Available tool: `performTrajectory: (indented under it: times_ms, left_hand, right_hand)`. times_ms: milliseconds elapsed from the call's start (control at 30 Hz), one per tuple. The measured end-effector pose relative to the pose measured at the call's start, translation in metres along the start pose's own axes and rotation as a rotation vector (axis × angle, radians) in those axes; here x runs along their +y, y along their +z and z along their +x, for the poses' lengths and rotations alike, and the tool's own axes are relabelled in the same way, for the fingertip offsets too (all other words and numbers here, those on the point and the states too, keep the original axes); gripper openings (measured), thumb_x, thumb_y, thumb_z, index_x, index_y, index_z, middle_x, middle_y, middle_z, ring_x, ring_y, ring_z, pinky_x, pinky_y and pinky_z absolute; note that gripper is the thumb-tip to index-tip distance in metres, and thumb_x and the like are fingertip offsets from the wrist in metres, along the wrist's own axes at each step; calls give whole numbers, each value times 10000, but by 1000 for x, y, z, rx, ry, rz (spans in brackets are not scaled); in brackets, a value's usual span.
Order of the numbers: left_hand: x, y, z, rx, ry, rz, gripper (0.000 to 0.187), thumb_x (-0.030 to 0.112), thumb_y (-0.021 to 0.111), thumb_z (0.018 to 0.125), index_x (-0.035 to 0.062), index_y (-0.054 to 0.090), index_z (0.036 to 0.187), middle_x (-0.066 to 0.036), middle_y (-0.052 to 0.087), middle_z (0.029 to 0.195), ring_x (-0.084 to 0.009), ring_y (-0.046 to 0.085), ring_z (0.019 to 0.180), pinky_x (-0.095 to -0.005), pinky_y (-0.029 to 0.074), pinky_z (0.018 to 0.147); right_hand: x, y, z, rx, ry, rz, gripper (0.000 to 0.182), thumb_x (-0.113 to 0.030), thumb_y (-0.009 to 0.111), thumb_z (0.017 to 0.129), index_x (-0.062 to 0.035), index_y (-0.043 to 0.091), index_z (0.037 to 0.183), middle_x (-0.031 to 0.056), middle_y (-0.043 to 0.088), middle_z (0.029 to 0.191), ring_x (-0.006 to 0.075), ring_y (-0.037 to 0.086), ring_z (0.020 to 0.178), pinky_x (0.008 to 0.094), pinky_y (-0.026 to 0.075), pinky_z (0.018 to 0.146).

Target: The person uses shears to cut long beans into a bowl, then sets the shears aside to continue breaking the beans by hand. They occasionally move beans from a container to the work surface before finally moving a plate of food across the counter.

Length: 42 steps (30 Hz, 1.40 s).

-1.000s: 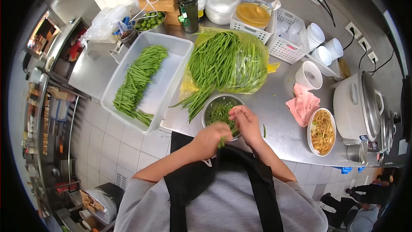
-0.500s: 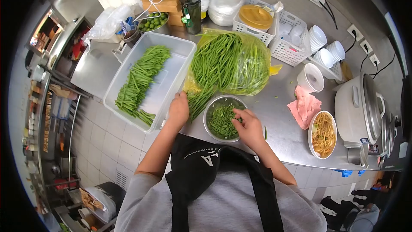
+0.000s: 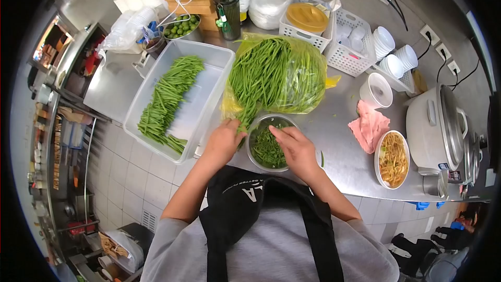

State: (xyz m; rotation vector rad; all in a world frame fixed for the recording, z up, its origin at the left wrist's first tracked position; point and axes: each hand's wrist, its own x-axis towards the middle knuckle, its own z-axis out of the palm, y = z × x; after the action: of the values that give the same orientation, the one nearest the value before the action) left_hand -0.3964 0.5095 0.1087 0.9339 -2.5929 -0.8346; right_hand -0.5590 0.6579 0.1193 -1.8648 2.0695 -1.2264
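Note:
My left hand (image 3: 225, 138) is closed around the ends of a few green beans, beside the steel bowl. My right hand (image 3: 296, 150) is over the right side of that bowl (image 3: 252, 157), thumb and fingers drawn together; whatever is between the fingertips is too small to make out. Short green trimmings (image 3: 269, 149) fill the bowl. Behind it, a heap of long green beans (image 3: 263, 70) spills from a yellow plastic bag (image 3: 308, 91). To the left, a clear plastic tub (image 3: 209, 91) holds a row of green beans (image 3: 167, 99) laid side by side.
On the steel counter to the right are a pink cloth (image 3: 368, 125), an oval bowl of noodles (image 3: 392, 161), a white tub (image 3: 376, 91) and a large cooker (image 3: 430, 125). White baskets (image 3: 350, 47), a dark tumbler (image 3: 227, 15) and a pot of green limes (image 3: 181, 27) stand behind.
My left hand has moved right from the tub's corner to the bean ends by the bowl. My right hand has shifted slightly and turned over the bowl. The view has moved a little.

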Motion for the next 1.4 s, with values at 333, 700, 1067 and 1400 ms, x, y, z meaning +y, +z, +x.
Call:
performTrajectory:
  times_ms: [333, 700, 1067, 1400]
  left_hand:
    - [32, 7, -14, -66, 106, -189, 226, 145, 588, 851, -13, 508, 991, -179, 553, 920, -377, 556, 879, -422, 452, 741]
    - [56, 21, -7, -184, 155, -378, 282, 201, 505, 909, -48, 441, 1024, -250, 532, 972, -413, 515, 945, -429, 417, 807]
    - [59, 20, -3, 118, 37, -685, 201, 186, 474, 937, -10, 457, 975, -148, 562, 810, -286, 570, 766, -355, 438, 718]
    - [60, 38, -12, 321, 109, -713, 125, 125, 488, 928, 8, 476, 970, -112, 515, 852, -215, 530, 793, -305, 424, 728]
  right_hand:
    - [10, 7, 0, 16, -148, -236, 263, 3, 585, 773, -63, 614, 1026, 74, 592, 854, 215, 580, 694, 313, 464, 606]
    - [3, 10, 0, 283, 674, 1050, 121, -144, 537, 918, -66, 613, 967, 14, 596, 779, 35, 435, 530, 177, 379, 486]
    - [7, -15, -7, -106, 554, 653, 239, -103, 544, 903, -45, 614, 1124, 8, 599, 882, 64, 519, 687, 188, 447, 597]
    - [2, -4, -6, -41, 192, 280, 87, 3, 563, 843, 5, 612, 915, 71, 563, 821, 137, 527, 681, 247, 423, 615]
